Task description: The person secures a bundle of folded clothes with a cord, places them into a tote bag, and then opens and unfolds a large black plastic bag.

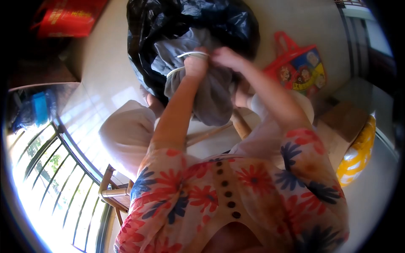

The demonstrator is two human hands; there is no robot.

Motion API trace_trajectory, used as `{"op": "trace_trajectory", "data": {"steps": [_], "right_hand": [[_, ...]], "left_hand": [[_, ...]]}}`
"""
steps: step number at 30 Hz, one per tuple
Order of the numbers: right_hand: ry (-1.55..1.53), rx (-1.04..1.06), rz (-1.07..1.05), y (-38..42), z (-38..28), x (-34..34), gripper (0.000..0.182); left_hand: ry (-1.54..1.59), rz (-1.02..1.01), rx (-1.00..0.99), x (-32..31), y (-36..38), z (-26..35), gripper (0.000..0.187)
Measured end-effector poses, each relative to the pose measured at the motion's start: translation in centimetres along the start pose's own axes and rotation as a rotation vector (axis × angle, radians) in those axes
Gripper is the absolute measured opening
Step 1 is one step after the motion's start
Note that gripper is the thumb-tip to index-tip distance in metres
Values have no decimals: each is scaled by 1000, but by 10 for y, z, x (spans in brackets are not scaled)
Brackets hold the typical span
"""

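Observation:
A grey garment [213,97] with a white cord [175,71] hangs over the near side of a large black plastic bag [236,25], partly inside it. My left hand [197,66] is closed on the garment, and a loop of the cord crosses over its knuckles. Close beside it, my right hand [226,58] pinches the garment's cloth at its fingertips. Exactly what lies between the right fingers is hidden. Both hands are over the bag's opening, in front of my knees.
A red bag with cartoon figures [301,71] stands to the right on the tiled floor [101,63]. At upper left is a red printed bag [69,17]. A yellow patterned bundle [357,156] and cardboard [344,120] sit at right. A wooden chair [114,192] is left.

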State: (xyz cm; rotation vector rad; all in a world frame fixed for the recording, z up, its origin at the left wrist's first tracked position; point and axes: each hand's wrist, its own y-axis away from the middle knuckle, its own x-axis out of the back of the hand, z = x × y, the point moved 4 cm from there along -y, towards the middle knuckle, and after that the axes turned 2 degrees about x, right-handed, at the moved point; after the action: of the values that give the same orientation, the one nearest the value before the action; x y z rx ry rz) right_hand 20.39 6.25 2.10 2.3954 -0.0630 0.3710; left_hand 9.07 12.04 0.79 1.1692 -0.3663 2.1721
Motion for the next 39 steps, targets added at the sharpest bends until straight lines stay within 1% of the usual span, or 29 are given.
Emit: {"op": "trace_trajectory", "data": {"steps": [3,4,5,7,10,13,15,18,19,20,23,24,26,27,29,32,35,38,39], "right_hand": [[-213,-70,-97,-7,11,4,23],[-376,-100,-169,-13,21,5,29],[-486,-126,-199,-8,16,8,34],[-284,-66,-247,-7,4,7,34],[-117,-111,-303,-16,1,3,35],[-151,-197,-397,-20,11,1,35],[-190,-211,-393,-14,10,3,32],[-250,-213,-416,-9,10,14,27],[-274,-209,-430,-9,9,14,26],[-246,-186,-393,-9,5,14,19],[-80,-156,-242,-10,-9,18,19],[22,-45,-143,-14,-12,18,20],[224,177,58,-21,-18,12,21],[424,355,211,-18,-25,8,18],[576,415,370,-10,-29,3,11],[628,496,447,-7,-28,3,8],[726,534,526,-5,-23,4,7],[662,383,481,-10,-10,5,9],[547,312,453,-14,-5,7,9]], "left_hand": [[43,51,4,-4,0,-3,10],[62,59,-2,-5,1,-3,11],[80,67,-8,-2,3,-2,11],[112,85,-21,1,5,0,11],[146,112,-44,2,6,0,12],[151,117,-56,4,11,-3,11],[152,115,-53,9,11,1,11],[76,152,-223,18,13,8,10],[67,146,-216,18,14,7,9],[58,141,-209,16,15,6,9],[8,126,-229,9,15,2,8],[-13,120,-242,6,15,1,8],[29,154,-153,-1,13,-5,9],[51,172,-109,-4,13,-7,9],[59,179,-121,-4,13,-5,10],[68,193,-162,13,15,4,10],[75,203,-177,14,17,8,8],[24,183,-193,8,17,4,6],[0,172,-202,5,16,3,6]]}}
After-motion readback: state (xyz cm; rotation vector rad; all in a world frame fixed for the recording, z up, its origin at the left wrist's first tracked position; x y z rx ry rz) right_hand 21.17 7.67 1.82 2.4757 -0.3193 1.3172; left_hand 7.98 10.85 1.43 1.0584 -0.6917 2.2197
